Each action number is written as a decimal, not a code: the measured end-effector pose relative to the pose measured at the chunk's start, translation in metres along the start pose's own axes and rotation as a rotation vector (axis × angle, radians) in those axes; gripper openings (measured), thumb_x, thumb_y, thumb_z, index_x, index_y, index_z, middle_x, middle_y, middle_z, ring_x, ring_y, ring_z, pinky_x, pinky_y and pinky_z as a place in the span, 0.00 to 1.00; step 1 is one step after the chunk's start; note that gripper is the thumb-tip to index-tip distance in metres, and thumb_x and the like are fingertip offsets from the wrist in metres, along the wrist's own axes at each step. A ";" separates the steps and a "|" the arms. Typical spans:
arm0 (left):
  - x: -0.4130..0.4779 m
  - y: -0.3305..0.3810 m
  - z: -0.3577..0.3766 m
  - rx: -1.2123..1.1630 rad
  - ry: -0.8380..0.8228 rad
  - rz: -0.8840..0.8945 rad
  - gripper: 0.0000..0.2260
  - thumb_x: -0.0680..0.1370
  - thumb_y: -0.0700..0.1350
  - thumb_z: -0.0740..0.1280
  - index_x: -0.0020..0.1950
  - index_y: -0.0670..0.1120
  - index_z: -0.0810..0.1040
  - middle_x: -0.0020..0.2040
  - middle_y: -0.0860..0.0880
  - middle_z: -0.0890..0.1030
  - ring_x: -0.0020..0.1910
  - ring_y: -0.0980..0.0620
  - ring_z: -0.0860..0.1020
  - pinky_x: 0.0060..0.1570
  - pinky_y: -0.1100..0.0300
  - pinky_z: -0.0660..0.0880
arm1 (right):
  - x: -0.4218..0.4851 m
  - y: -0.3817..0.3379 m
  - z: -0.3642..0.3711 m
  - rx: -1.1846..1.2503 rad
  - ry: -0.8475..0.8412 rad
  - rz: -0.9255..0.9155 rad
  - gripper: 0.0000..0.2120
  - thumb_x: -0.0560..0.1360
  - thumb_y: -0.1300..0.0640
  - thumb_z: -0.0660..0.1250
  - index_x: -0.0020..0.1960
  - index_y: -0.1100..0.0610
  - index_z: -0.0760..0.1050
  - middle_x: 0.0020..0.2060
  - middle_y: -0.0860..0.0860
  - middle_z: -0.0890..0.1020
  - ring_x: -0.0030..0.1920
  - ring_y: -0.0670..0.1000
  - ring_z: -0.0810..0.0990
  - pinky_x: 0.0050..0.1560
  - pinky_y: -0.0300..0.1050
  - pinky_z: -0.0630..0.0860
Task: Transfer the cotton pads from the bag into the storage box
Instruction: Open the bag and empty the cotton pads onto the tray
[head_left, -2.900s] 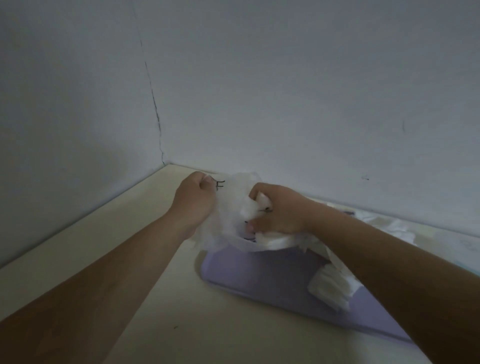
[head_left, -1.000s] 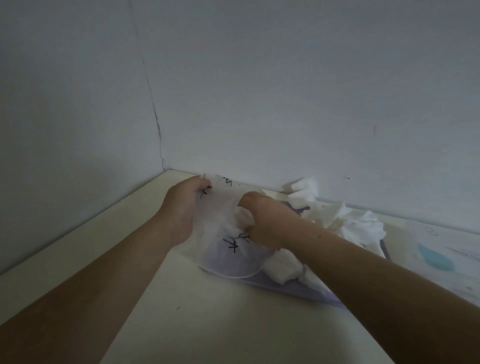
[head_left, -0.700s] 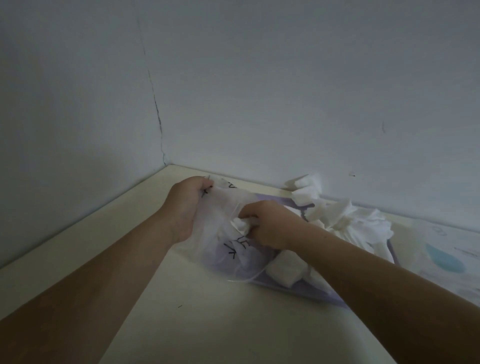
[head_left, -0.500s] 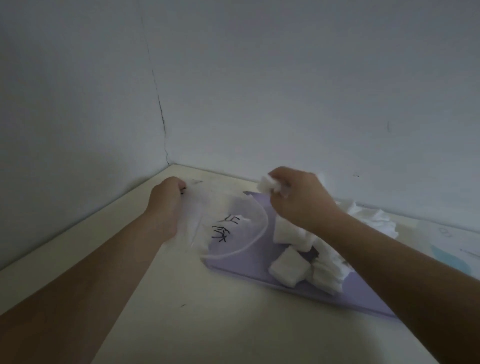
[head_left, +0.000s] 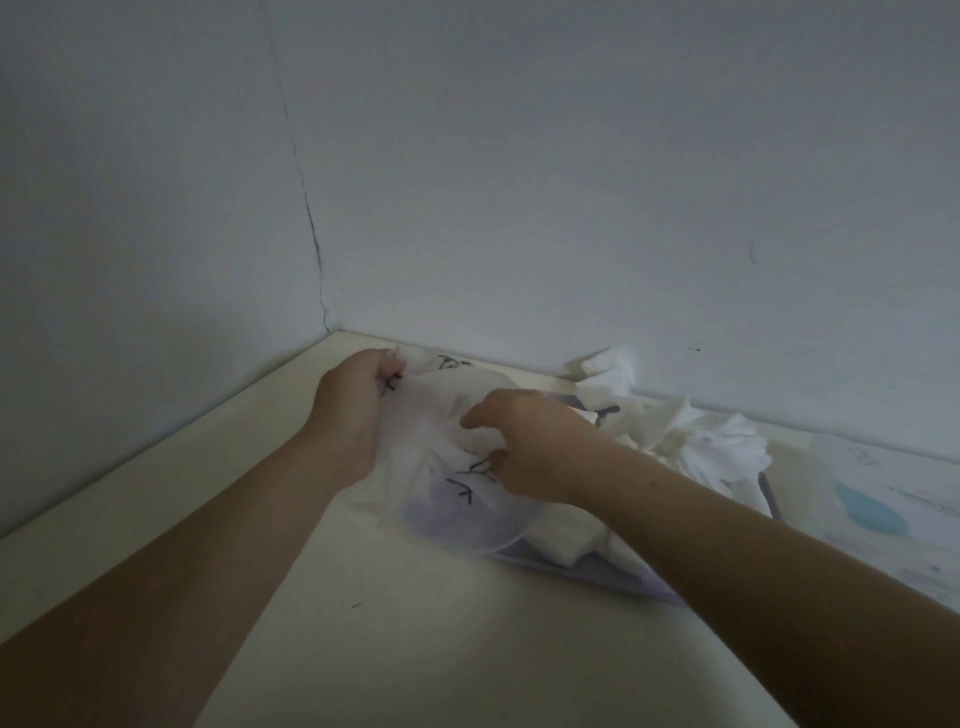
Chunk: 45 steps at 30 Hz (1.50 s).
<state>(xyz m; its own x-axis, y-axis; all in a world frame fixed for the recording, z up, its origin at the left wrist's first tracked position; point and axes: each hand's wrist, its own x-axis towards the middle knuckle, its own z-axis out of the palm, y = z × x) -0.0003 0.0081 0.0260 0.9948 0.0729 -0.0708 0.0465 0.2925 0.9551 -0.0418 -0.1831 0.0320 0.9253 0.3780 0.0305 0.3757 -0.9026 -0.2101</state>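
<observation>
A thin translucent bag (head_left: 441, 488) with black markings lies over the near-left corner of a flat purple storage box (head_left: 613, 574). My left hand (head_left: 353, 410) is shut on the bag's far left edge. My right hand (head_left: 524, 447) reaches into the bag's mouth with fingers curled; what they hold is hidden. White cotton pads (head_left: 563, 538) lie on the purple surface under my right forearm. More pads (head_left: 727, 452) are heaped further right, and a small stack of pads (head_left: 610, 371) stands against the wall.
The cream table (head_left: 415, 649) sits in a corner between two grey walls. A white packet with a light blue shape (head_left: 872, 512) lies at the right edge, beside the pads.
My right hand, raised with a pad half a second ago, has come back down into the bag. My left hand has kept its hold on the bag's edge.
</observation>
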 end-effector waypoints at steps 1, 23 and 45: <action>-0.005 -0.002 0.005 0.008 -0.017 -0.003 0.06 0.72 0.42 0.68 0.45 0.43 0.83 0.48 0.39 0.82 0.46 0.42 0.80 0.50 0.49 0.77 | 0.004 0.000 0.005 0.021 -0.110 0.057 0.28 0.79 0.55 0.70 0.78 0.50 0.70 0.74 0.50 0.74 0.73 0.55 0.74 0.71 0.48 0.72; 0.010 0.020 -0.037 -0.057 0.280 0.052 0.09 0.71 0.45 0.64 0.44 0.44 0.82 0.46 0.39 0.82 0.42 0.42 0.80 0.45 0.51 0.78 | -0.018 0.010 0.002 0.321 0.271 0.339 0.25 0.81 0.43 0.66 0.72 0.58 0.76 0.71 0.55 0.79 0.71 0.57 0.76 0.69 0.48 0.70; -0.026 0.019 -0.001 0.574 -0.161 0.129 0.42 0.68 0.65 0.77 0.79 0.56 0.68 0.66 0.53 0.78 0.60 0.52 0.82 0.50 0.46 0.85 | -0.009 -0.019 -0.001 0.911 0.651 0.270 0.19 0.88 0.48 0.52 0.75 0.51 0.70 0.60 0.46 0.81 0.61 0.48 0.79 0.64 0.47 0.73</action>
<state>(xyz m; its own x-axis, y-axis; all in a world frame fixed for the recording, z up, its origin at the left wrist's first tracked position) -0.0251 0.0125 0.0455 0.9948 -0.0845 0.0570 -0.0781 -0.2728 0.9589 -0.0569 -0.1696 0.0362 0.9210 -0.2221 0.3201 0.2297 -0.3542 -0.9065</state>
